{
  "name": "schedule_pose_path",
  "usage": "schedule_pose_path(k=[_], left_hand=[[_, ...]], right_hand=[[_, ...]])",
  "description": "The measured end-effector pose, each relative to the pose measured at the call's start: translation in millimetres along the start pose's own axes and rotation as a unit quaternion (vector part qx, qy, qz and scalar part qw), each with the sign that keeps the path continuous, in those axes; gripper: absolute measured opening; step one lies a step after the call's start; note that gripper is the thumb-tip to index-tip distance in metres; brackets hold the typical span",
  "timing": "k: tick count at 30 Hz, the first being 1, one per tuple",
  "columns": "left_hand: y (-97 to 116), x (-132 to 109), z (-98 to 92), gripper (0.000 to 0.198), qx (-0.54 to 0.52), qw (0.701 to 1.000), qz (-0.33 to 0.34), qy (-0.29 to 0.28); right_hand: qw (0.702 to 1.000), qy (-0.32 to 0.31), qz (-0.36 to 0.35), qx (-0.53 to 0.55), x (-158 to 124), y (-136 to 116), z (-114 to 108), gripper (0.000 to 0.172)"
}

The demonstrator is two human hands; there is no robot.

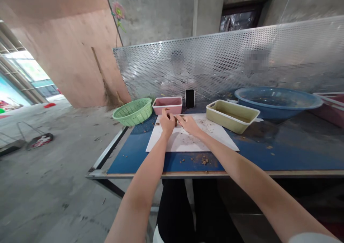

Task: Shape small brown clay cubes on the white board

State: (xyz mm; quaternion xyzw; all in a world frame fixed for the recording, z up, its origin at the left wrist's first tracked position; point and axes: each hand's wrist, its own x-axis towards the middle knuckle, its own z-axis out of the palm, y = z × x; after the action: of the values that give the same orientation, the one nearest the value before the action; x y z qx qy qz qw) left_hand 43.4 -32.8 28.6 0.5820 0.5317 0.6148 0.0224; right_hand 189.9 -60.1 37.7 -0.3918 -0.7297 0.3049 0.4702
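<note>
Both hands meet over the far part of a white board point(185, 142) that is scattered with brown crumbs. Between them is a small brown lump point(176, 120), mostly covered by fingers, its kind too small to make out. My left hand point(168, 122) curls its fingers around the lump's left side. From the right, my right hand point(189, 125) closes its fingers on the same lump. Just beyond the hands stands a pink basket point(168, 109) with a white rim. Brown bits point(205, 161) lie on the blue tabletop in front of the board.
A green colander point(133, 112) stands at the left. To the right are an olive-green basket point(228, 117) and a wide blue basin point(278, 107). A phone point(190, 98) leans against the perforated metal panel point(215, 67). A broom point(103, 80) rests against the wall.
</note>
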Motion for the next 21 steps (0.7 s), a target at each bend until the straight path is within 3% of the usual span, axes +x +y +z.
schedule_pose_path(k=[4,9,12,21], left_hand=[[1.4,-0.6,-0.3,0.032,-0.004,1.0,0.007,-0.001],[-0.1,-0.8,0.9,0.03,-0.002,1.0,0.008,-0.006],[0.1,-0.3,0.7,0.03,-0.003,1.0,0.003,0.004],[0.1,-0.1,-0.9,0.032,-0.003,1.0,-0.022,0.018]], right_hand=[[0.999,0.029,0.011,0.031,1.6,7.8,3.5,0.068],[0.983,0.037,0.034,0.178,6.6,16.6,9.1,0.052],[0.971,0.029,0.035,0.236,7.9,14.8,6.8,0.053],[0.995,0.051,-0.025,0.087,0.1,6.2,-1.7,0.049]])
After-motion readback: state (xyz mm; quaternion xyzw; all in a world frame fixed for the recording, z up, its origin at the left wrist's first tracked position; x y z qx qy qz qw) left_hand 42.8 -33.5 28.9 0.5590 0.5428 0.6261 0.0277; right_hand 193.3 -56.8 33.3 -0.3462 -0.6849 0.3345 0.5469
